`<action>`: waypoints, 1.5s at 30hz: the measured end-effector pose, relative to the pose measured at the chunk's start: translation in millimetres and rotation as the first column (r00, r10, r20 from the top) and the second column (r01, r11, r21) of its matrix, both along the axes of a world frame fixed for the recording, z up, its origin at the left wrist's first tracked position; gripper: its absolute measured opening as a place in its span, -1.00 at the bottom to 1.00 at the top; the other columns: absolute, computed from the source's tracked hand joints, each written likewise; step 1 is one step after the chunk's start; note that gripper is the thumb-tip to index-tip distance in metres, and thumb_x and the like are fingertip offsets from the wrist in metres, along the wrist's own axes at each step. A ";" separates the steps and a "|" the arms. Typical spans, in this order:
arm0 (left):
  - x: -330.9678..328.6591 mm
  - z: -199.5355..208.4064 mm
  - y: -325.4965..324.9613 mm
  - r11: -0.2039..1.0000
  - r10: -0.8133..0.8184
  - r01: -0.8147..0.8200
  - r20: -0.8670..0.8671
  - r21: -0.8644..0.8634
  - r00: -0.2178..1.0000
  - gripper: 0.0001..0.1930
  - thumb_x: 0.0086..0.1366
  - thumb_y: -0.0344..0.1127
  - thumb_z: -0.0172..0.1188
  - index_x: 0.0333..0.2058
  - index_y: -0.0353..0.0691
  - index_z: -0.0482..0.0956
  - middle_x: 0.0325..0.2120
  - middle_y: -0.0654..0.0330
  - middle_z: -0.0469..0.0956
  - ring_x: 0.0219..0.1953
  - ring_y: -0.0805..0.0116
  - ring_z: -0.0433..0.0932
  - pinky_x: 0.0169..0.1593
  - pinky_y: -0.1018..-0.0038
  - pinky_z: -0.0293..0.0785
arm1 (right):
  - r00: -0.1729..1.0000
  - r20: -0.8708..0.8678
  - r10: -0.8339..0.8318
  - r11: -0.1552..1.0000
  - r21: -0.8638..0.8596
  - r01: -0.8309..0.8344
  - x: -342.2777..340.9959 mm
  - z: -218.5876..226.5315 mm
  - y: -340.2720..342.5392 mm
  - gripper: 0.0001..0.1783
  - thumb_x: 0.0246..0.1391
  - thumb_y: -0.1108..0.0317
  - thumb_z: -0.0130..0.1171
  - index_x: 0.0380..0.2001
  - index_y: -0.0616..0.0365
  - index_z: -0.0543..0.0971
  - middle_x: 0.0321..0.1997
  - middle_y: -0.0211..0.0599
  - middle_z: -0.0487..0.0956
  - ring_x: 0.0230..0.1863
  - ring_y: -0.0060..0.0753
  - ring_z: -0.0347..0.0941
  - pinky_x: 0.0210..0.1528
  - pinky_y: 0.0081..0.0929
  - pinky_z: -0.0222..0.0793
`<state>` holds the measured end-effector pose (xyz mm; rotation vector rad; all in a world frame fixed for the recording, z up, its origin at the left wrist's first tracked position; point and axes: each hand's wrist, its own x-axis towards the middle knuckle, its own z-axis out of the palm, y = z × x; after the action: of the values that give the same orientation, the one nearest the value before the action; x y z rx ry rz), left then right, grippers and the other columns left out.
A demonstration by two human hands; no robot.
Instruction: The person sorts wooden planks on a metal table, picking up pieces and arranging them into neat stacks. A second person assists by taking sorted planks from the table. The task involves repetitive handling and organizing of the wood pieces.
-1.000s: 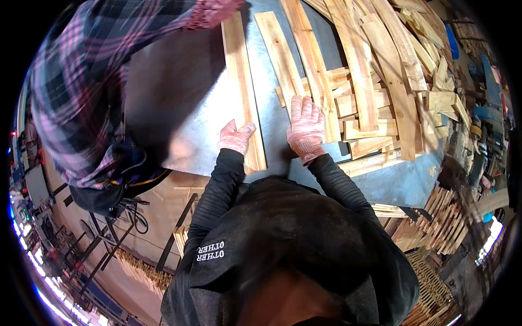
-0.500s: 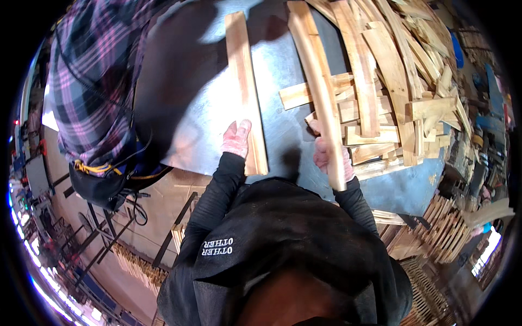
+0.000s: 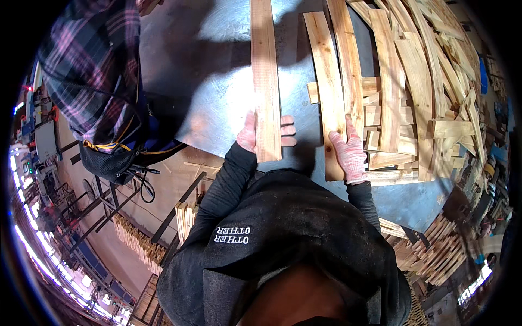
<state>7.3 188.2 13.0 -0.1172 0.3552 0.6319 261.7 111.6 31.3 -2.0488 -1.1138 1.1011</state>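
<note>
- I see the bench (image 3: 217, 127), grey metal, spanning the upper middle of the frame, with glare and broad shadows on it.
- A co-worker (image 3: 92, 92) in a plaid shirt stands at its upper left.
- The pile (image 3: 417, 100) takes up the upper right: long pieces running mostly up the frame over short ones lying crosswise.
- The left board (image 3: 265, 70) is at upper centre, its long axis nearly straight up the frame and its upper end reaching the top edge. It passes over the palm of the left hand (image 3: 248, 136), so that hand is the nearer one.
- The right board (image 3: 325, 70) lies to the right of that, at the pile's left side, its top leaning slightly left. Bench shows between the two boards. Its lower end sits just left of the right hand (image 3: 352, 157), the nearer one here.
- The next board (image 3: 349, 60) runs close along its right side.
- The left fingers (image 3: 288, 131) wrap beneath the left board, tips out past its right edge, thumb at its left: a grip. The right thumb rests on the right board, the index finger pointing up the frame; I can't tell whether that hand grips.
</note>
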 end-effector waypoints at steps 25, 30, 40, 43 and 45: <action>7.8 -36.7 8.0 0.958 0.102 0.162 -0.807 0.237 0.582 -0.68 0.30 -0.09 0.19 -0.24 -0.28 0.52 -0.52 0.19 0.54 -0.57 0.44 0.44 -0.47 0.50 0.41 | 0.893 -0.425 -0.147 0.887 0.343 0.309 20.4 90.0 100.0 -0.76 0.29 0.22 -0.04 -0.29 0.18 0.45 -0.61 -0.39 0.42 -0.64 -0.63 0.27 -0.61 -0.58 0.15; 24.2 -30.2 13.3 0.966 0.108 0.123 -0.789 0.226 0.605 -0.68 0.32 -0.14 0.19 -0.20 -0.34 0.51 -0.46 0.16 0.54 -0.55 0.44 0.44 -0.45 0.50 0.42 | 0.883 -0.464 0.068 0.783 0.574 0.241 109.9 132.4 338.6 -0.70 0.23 0.17 -0.01 -0.15 0.19 0.39 -0.37 -0.17 0.45 -0.45 -0.31 0.37 -0.38 -0.41 0.29; 24.2 -38.5 15.3 0.929 0.091 0.212 -0.741 0.304 0.666 -0.66 0.34 -0.11 0.16 -0.19 -0.34 0.49 -0.48 0.19 0.52 -0.56 0.44 0.41 -0.46 0.50 0.37 | 0.362 0.930 0.068 0.993 -0.029 -0.113 191.3 68.6 267.1 0.06 -0.10 -0.14 0.27 0.39 0.08 0.08 0.43 0.02 0.14 0.43 0.07 0.04 0.39 -0.02 -0.04; 41.3 -35.7 21.4 0.914 0.067 0.259 -0.746 0.312 0.662 -0.66 0.34 -0.11 0.16 -0.19 -0.33 0.49 -0.49 0.21 0.50 -0.56 0.47 0.41 -0.47 0.53 0.36 | 0.444 0.892 0.085 0.984 -0.144 0.100 224.2 99.9 245.2 0.09 -0.16 -0.14 0.31 0.38 0.09 0.10 0.40 0.08 0.17 0.42 0.07 0.05 0.38 0.01 -0.04; 54.9 -39.6 20.8 0.910 0.057 0.279 -0.759 0.307 0.648 -0.67 0.34 -0.12 0.15 -0.18 -0.33 0.50 -0.49 0.22 0.50 -0.55 0.48 0.41 -0.47 0.54 0.36 | 0.504 0.861 -0.068 0.978 -0.042 0.204 230.7 94.7 214.0 0.08 -0.18 -0.12 0.32 0.36 0.10 0.12 0.37 0.08 0.20 0.38 0.09 0.10 0.36 -0.01 0.02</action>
<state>62.2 209.1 -26.5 0.5988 1.0386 0.5907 492.4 325.6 126.0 -2.8413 -1.2653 -0.0435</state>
